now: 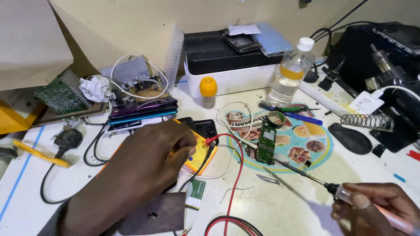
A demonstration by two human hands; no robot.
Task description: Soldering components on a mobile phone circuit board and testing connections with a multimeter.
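My left hand rests on a yellow multimeter, fingers curled at its dial. Red and black probe leads plug into the meter's lower right and trail toward the near edge. My right hand at the lower right grips a screwdriver with a clear pinkish handle; its long thin shaft points up-left toward a green phone circuit board. The board lies on a round printed mat.
A black-and-white box, a clear bottle with white cap, a small yellow-capped bottle, stacked phones, a heat-sinked green board, a coil soldering stand, a tape roll and tweezers.
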